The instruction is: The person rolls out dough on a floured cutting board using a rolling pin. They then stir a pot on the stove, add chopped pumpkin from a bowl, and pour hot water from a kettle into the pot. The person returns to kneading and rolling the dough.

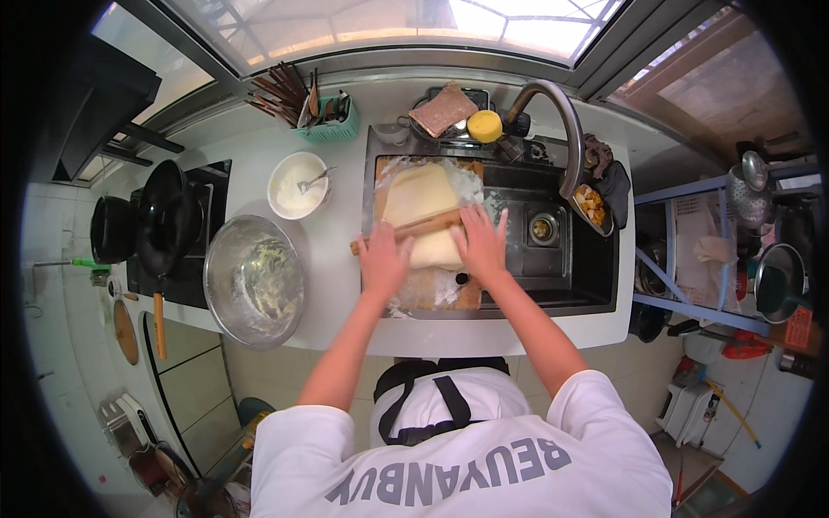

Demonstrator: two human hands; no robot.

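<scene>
A wooden rolling pin (429, 225) lies slantwise across a flattened sheet of pale dough (421, 186). My left hand (383, 260) is over the pin's left end, its fingers on the wood. Over the right end rests my right hand (482, 245), with the thumb and fingers spread. Dough shows both beyond the pin and on the near side of it. Beneath is a floured wooden cutting board (414, 299) with a dark round spot near its lower right. The board covers the left part of a black sink (511, 259).
Left of the board stand a metal bowl (254, 281) with floury residue and a white bowl (299, 186) of white powder with a spoon. A curved faucet (571, 139) arches over the sink's right side, near a scrap-filled strainer (590, 207). A wok (165, 220) sits on the stove.
</scene>
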